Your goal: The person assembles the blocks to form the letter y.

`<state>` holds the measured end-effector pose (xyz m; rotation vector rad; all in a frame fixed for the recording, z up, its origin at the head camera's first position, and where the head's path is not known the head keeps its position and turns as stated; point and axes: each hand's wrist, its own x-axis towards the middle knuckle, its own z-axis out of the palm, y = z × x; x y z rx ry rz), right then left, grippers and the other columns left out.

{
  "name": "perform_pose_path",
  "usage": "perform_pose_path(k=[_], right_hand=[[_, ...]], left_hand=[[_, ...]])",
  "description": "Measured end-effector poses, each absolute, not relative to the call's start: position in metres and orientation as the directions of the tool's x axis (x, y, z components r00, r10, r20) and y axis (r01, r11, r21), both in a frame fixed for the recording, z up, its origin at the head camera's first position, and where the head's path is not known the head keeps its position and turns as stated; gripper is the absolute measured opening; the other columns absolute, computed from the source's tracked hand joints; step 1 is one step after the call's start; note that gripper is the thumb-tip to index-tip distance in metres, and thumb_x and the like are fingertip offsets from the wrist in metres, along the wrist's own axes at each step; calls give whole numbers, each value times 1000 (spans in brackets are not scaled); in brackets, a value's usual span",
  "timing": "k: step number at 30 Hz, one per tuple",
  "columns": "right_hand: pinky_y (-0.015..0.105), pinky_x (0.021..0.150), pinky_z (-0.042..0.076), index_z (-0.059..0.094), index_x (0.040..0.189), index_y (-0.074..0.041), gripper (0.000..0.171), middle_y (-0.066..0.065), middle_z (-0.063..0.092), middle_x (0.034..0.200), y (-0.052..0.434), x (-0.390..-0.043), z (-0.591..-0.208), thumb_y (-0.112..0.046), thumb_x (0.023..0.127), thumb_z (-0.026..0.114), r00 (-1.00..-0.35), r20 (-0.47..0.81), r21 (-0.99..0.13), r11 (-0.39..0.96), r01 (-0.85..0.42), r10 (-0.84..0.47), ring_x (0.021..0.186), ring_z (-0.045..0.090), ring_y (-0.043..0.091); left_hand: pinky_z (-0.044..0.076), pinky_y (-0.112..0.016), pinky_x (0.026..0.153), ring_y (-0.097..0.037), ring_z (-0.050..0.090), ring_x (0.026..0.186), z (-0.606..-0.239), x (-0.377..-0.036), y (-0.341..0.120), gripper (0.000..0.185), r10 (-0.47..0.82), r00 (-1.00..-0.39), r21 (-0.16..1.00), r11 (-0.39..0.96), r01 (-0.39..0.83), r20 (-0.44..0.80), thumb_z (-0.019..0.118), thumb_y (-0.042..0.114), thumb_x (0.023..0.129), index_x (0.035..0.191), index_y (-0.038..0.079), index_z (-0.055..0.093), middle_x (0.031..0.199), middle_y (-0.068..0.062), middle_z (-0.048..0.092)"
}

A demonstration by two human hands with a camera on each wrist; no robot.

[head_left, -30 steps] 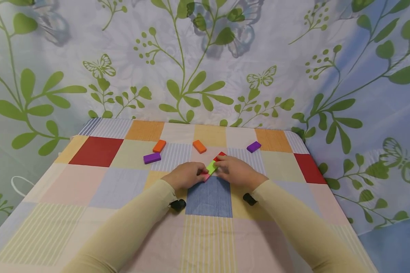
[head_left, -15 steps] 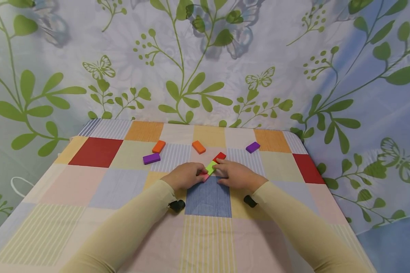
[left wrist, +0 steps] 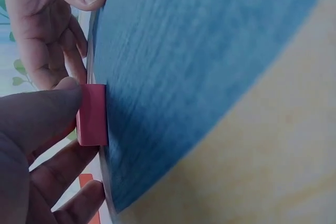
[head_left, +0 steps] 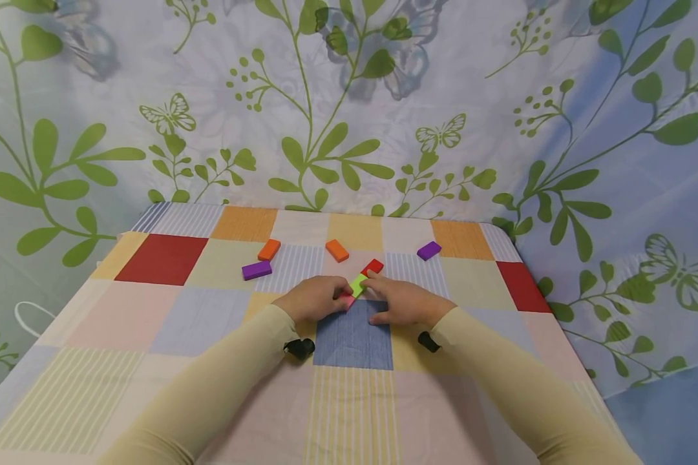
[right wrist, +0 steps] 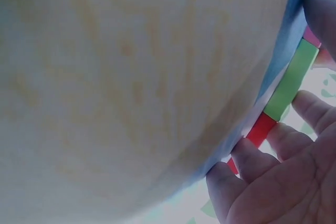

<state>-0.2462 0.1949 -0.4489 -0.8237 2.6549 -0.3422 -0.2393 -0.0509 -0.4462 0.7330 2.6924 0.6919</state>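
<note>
A pink block point(left wrist: 93, 115), a lime-green block point(head_left: 357, 286) and a red block point(head_left: 374, 266) lie end to end in a slanting row on the patchwork cloth. My left hand point(head_left: 315, 298) pinches the pink block at the near end between thumb and fingers. On the row's right side is my right hand point(head_left: 412, 301), its fingertips right at the green block and the red block point(right wrist: 261, 129). Its thumb stands apart from the row, over the blue patch, and the fingers are loosely spread. The fingers of the left hand partly cover the pink block in the head view.
Beyond the row lie an orange block point(head_left: 337, 250) and, to the right, a purple block point(head_left: 428, 250). Another orange block point(head_left: 269, 250) and a purple block point(head_left: 257, 270) sit close together at the left. A leaf-patterned curtain point(head_left: 349, 97) hangs behind the table.
My right thumb has moved away from the row, toward me, and the right fingers have loosened. My left hand stays on the pink block, and the row holds its place.
</note>
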Motion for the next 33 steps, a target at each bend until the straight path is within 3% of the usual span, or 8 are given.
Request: perform_pose_path(k=[5, 12, 17, 24, 30, 33], right_hand=[[51, 122, 41, 41, 159, -24, 81, 7, 28, 174, 195, -245, -447, -42, 92, 81, -764, -245, -334, 791, -512, -597, 147, 51, 30], [51, 123, 39, 40, 160, -23, 81, 7, 27, 174, 194, -244, -446, -40, 93, 81, -767, -255, -340, 797, -499, -589, 149, 48, 30], [51, 125, 36, 38, 162, -24, 82, 6, 22, 176, 193, -243, -445, -42, 93, 80, -775, -278, -334, 814, -476, -567, 154, 41, 30], [51, 127, 33, 37, 162, -24, 83, 6, 19, 177, 193, -241, -446, -41, 94, 79, -778, -284, -339, 818, -465, -561, 157, 36, 29], [50, 127, 34, 37, 162, -24, 82, 6, 22, 176, 192, -239, -446, -41, 94, 79, -782, -274, -325, 819, -473, -560, 156, 38, 29], [50, 127, 34, 37, 162, -24, 82, 5, 22, 176, 192, -239, -447, -41, 94, 79, -784, -275, -320, 822, -472, -557, 156, 38, 29]], left_hand=[[52, -45, 108, -22, 64, 105, -445, -242, -55, 33, 573, -812, 502, 738, 451, -111, 73, 33, 100, 129, 18, 70, 121, -2, 73], [42, -49, 121, -25, 59, 135, -437, -244, -70, 44, 554, -824, 532, 737, 417, -122, 71, 35, 101, 142, 20, 64, 144, -3, 65], [39, -53, 123, -31, 54, 143, -428, -248, -91, 43, 536, -836, 503, 759, 414, -120, 67, 33, 104, 144, 18, 63, 149, -7, 62], [43, -55, 119, -35, 57, 139, -423, -256, -135, 44, 496, -864, 440, 797, 413, -88, 68, 32, 103, 142, 13, 63, 147, -12, 63], [51, -52, 107, -31, 66, 114, -419, -261, -169, 44, 450, -891, 400, 828, 392, -58, 70, 29, 101, 140, 10, 65, 130, -14, 70], [52, -52, 106, -31, 65, 112, -418, -262, -183, 44, 433, -899, 390, 839, 379, -59, 71, 26, 100, 140, 8, 64, 126, -16, 70]])
